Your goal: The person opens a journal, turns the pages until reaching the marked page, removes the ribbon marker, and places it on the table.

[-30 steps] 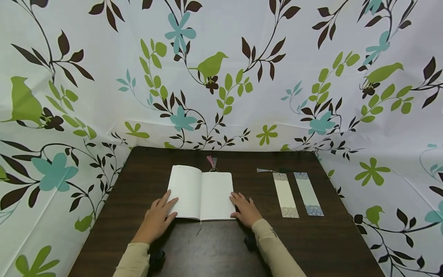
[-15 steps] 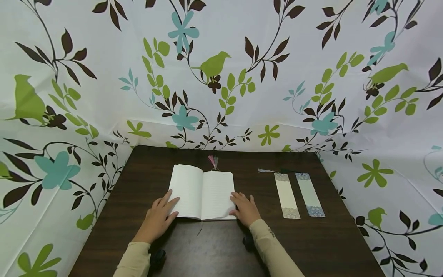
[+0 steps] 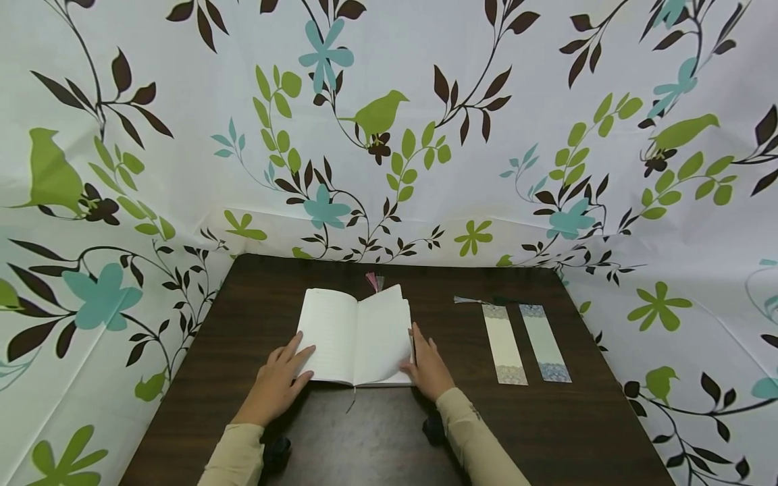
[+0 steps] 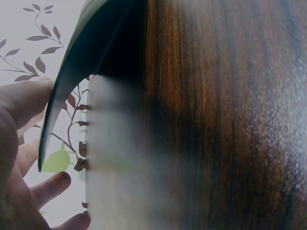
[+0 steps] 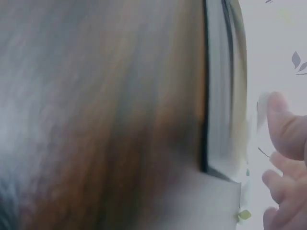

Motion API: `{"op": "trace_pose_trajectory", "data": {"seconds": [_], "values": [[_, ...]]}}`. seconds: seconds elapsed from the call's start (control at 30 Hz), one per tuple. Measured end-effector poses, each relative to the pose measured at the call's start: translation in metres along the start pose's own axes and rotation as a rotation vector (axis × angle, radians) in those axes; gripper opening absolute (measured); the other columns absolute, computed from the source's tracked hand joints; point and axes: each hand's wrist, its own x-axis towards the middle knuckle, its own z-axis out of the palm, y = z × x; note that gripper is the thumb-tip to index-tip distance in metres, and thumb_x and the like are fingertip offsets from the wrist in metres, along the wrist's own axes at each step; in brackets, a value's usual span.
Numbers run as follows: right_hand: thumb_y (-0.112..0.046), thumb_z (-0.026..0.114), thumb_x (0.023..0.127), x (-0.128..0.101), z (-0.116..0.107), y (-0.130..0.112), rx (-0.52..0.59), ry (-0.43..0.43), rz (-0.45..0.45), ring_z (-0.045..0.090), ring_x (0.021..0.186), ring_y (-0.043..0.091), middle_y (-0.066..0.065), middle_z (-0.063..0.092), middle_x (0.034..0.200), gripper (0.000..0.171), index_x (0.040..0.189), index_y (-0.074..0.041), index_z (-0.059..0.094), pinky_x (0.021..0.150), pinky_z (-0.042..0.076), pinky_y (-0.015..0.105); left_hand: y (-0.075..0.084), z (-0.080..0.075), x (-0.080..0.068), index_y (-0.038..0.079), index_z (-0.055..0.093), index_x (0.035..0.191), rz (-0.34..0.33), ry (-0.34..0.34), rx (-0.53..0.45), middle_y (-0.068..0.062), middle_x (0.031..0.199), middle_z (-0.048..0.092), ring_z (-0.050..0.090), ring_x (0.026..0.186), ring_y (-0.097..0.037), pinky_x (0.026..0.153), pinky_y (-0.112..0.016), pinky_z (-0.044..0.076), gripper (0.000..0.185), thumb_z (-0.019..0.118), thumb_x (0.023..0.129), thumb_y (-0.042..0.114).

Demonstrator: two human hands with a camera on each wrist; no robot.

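An open notebook with lined pages lies on the dark wooden table, a thin ribbon hanging from its lower spine. My left hand rests along the left page's outer edge, thumb and front fingers over the paper. In the left wrist view the dark cover bows up beside that hand. At the right side, my right hand pinches a page near its lower outer corner; the sheet is lifted and curved, its top corner standing above the book. Pink and grey tassels show beyond the notebook's top edge.
Two bookmarks lie right of the notebook: a cream one with a grey tassel, and a pale green one with blue patterned ends. A white cloth printed with leaves and birds hangs around the table.
The right page has risen at its outer edge and curls leftward, with the right hand's thumb and fingers now at its side instead of flat on it. The left hand stays put.
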Motion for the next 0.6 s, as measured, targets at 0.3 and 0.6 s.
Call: {"op": "trace_pose_trajectory", "data": {"seconds": [0.3, 0.6], "values": [[-0.010, 0.075, 0.093, -0.002, -0.003, -0.015, 0.551, -0.151, 0.012, 0.044, 0.137, 0.045, 0.037, 0.027, 0.157, 0.101, 0.161, 0.002, 0.001, 0.107, 0.041, 0.054, 0.001, -0.001, -0.001, 0.014, 0.053, 0.149, -0.006, -0.010, -0.007, -0.015, 0.165, 0.028, 0.040, 0.135, -0.049, 0.095, -0.076, 0.036, 0.053, 0.067, 0.100, 0.028], [-0.032, 0.068, 0.099, 0.002, -0.001, -0.038, 0.876, -0.257, 0.089, 0.057, 0.127, 0.036, 0.032, 0.044, 0.149, 0.106, 0.160, -0.009, -0.016, 0.096, 0.050, 0.030, 0.003, -0.002, 0.000, 0.013, 0.054, 0.148, 0.003, 0.003, -0.009, -0.016, 0.164, 0.029, 0.040, 0.134, -0.050, 0.094, -0.076, 0.037, 0.053, 0.069, 0.099, 0.025]]}}
